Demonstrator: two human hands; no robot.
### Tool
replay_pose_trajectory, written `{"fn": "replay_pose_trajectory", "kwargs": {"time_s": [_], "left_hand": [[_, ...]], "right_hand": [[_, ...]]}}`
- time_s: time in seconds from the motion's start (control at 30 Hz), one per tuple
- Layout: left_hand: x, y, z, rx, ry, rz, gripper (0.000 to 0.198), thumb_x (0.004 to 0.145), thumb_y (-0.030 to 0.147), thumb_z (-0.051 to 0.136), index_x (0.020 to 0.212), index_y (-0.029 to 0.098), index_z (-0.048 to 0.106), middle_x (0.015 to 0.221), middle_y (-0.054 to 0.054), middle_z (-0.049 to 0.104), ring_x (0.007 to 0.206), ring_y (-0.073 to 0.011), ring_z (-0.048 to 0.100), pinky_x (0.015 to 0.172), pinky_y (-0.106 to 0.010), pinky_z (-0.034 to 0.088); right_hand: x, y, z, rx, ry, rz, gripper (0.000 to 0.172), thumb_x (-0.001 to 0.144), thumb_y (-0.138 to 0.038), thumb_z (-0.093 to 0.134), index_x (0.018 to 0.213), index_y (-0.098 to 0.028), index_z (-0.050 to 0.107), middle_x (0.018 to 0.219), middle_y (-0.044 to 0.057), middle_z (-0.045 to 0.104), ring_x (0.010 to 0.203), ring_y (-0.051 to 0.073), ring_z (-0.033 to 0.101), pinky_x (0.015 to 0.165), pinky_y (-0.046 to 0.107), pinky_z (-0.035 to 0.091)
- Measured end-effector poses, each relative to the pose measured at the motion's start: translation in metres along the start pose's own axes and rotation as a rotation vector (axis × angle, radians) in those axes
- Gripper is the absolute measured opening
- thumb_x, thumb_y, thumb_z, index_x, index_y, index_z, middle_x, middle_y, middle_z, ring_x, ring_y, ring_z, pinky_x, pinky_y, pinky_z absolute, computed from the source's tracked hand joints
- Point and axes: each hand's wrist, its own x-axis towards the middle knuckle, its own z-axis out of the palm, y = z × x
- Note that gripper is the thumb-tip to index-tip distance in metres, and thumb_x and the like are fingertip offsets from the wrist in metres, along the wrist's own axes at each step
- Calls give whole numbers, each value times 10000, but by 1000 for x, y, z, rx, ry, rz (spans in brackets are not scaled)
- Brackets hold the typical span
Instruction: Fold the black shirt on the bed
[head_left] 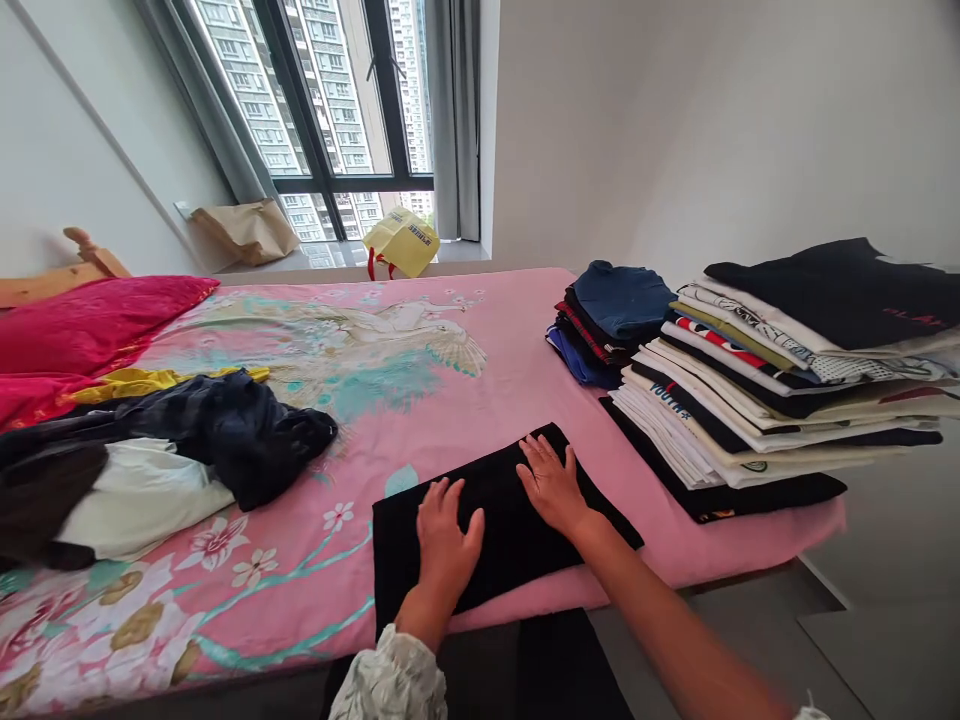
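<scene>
A black folded garment (499,560) lies flat near the front edge of the bed, its exact kind not clear. My left hand (448,535) rests flat on its left part, thumb and fingers apart. On its upper right part lies my right hand (551,480), palm down with the fingers spread. Neither hand grips anything. To the right of the garment rises a tall stack of folded clothes (750,400), mostly white, black and cream.
A shorter folded pile (622,300) in blue, red and black stands behind the tall stack. Loose crumpled clothes (247,435) lie at left by a red pillow (90,320). The pink bedsheet (517,340) covers the bed. Paper bag (244,230) and yellow bag (403,242) sit by the window.
</scene>
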Motion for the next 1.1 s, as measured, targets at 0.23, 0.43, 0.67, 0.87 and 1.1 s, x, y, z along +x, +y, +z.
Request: {"fn": "replay_pose_trajectory", "kwargs": {"time_s": [0.23,0.43,0.67,0.87,1.1], "left_hand": [[-40,-87,-73,211,-181,-573,663,787,626,392,1156,91,520,1143,-216,599,1104,-357,544,912,-475,407],[-19,-90,-73,-58,-331,-625,552,713,684,446,775,167,627,814,-146,698,905,-358,645,773,-426,461],[-8,-98,-55,-120,-284,-614,588,826,628,260,660,191,618,725,-131,692,851,-307,658,727,-372,480],[-12,-89,-45,-55,-162,-572,504,830,541,356,966,127,610,1027,-211,661,1048,-358,591,878,-450,430],[0,-55,-61,-412,-74,-593,372,839,446,455,1027,161,602,806,-75,703,776,-235,667,676,-337,525]], "right_hand": [[-64,-32,12,-6,100,-148,452,942,-327,306,1369,-219,406,1476,52,323,1395,231,194,1116,568,24],[-68,-35,44,-25,64,-48,473,918,-307,352,1369,-174,409,1487,79,294,1383,242,228,1114,554,113],[-74,-45,31,-39,163,-108,496,932,-314,312,1415,-201,334,1520,25,207,1416,220,97,1125,543,38],[-70,-45,51,-5,29,-56,577,920,-438,338,1431,-171,308,1518,74,190,1410,259,124,1118,565,29],[-86,-46,27,218,213,-93,497,937,-363,330,1406,-200,344,1495,57,283,1408,228,146,1130,546,99]]}}
